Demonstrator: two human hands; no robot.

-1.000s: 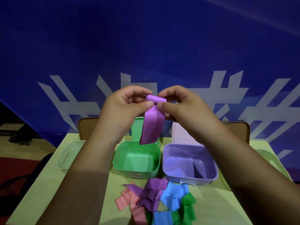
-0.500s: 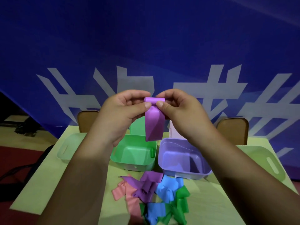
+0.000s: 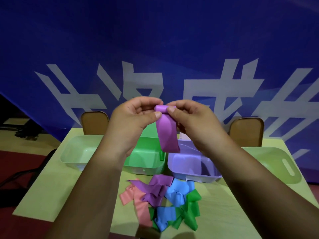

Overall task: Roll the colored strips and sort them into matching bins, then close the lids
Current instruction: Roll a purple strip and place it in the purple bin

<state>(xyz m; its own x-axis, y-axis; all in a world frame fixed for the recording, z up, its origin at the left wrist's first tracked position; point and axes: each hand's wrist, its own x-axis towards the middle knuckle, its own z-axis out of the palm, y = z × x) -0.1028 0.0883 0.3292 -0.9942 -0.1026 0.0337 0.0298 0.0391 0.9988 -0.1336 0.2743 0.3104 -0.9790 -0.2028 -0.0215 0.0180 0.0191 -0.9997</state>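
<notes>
Head view, nearest: loose pile of strips [image 3: 160, 200] on counter [image 3: 57, 187]. Above it, left hand [image 3: 134, 116] and right hand [image 3: 191, 118], fingers [image 3: 156, 115] pinched on rolled top of purple strip [image 3: 168, 135], tail hanging limp. Likely light, soft, slick; best held at roll's ends. Farther, purple bin [image 3: 203, 178], uncovered.

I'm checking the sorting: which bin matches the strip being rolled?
The purple bin, just right of the bright green bin. The others are green; the strip is purple.
</notes>
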